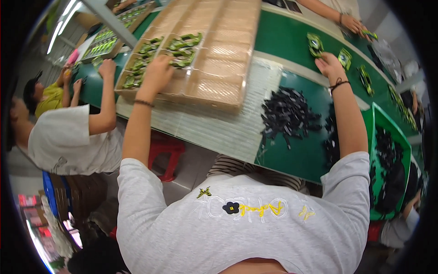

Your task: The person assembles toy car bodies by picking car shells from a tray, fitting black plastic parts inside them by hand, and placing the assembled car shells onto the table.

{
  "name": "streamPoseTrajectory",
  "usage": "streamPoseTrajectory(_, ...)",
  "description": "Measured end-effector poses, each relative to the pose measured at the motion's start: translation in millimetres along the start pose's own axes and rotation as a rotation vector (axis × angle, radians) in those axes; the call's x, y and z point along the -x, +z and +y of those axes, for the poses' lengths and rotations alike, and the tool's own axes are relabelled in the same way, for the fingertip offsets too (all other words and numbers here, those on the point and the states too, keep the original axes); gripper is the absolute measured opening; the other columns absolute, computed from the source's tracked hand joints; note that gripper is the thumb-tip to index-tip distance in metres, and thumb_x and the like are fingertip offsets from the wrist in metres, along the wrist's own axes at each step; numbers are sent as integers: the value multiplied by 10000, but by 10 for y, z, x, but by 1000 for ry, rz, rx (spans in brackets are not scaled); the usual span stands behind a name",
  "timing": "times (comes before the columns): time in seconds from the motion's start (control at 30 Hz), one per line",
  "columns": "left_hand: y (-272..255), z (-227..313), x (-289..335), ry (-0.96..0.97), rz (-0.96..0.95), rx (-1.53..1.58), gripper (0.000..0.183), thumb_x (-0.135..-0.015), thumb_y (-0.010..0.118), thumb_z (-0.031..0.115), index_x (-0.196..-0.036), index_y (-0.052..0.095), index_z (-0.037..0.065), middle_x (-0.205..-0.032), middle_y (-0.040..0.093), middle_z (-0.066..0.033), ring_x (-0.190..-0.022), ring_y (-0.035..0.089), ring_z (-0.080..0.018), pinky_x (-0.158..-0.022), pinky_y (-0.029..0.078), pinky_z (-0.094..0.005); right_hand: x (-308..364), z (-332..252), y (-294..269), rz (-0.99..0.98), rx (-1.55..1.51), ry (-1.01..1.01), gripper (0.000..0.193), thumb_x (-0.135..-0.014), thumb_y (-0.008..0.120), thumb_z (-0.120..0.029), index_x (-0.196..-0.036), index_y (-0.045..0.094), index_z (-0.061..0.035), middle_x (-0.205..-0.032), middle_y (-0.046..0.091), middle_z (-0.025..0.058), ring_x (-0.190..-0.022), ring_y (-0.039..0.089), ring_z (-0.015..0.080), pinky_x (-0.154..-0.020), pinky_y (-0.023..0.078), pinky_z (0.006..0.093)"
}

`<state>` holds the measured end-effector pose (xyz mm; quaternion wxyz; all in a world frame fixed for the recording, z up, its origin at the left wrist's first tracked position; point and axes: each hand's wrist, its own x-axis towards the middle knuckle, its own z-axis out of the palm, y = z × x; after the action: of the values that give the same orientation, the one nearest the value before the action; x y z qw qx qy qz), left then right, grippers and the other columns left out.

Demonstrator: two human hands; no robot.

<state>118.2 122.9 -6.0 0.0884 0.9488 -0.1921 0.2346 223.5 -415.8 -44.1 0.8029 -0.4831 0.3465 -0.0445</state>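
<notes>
My left hand (158,75) is over the tan compartment tray (223,86). Its fingers are curled closed at the end of a curved green plastic part (183,58) in the middle column. More green parts (139,64) fill the near end of the left column. Out to the right, my right hand (330,66) pinches the lower end of another green plastic part (315,44) above the green belt. A similar green part (344,58) lies just beyond that hand.
A heap of small black pieces (289,114) covers the table at the right front. A green bin (372,137) with more black pieces stands at far right. Further green parts (366,80) lie along the belt. Co-workers sit left and across; a red stool (166,157) is below.
</notes>
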Motion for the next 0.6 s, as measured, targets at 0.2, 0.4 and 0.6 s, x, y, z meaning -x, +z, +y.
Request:
streamPoseTrajectory(0.2,-72,-86,82,-304,-171,301,303,-898,494,316,-973,619,50,-705,564,-113,-674,587,-237,-632,469,-359,1143,-152,-355,-363,337,-461,278,-825,634,-149,-1058,562,-15,-974,616,66,-849,600,173,-738,491,306)
streamPoseTrajectory(0.4,-163,-27,-266,-1035,-422,802,425,-898,452,496,-1117,515,137,-695,572,-57,-565,561,-138,-517,449,-248,1837,-76,-803,-744,1103,-605,157,-808,657,-137,-933,627,-47,-861,639,13,-774,594,100,-674,461,233)
streamPoseTrajectory(0.6,-279,95,-231,-471,163,820,292,-837,572,97,-1108,466,71,-879,574,-67,-664,581,-120,-558,480,-219,2333,462,-1207,-485,1647,-1034,194,-661,699,-46,-848,654,-54,-881,638,90,-875,588,275,-774,479,376)
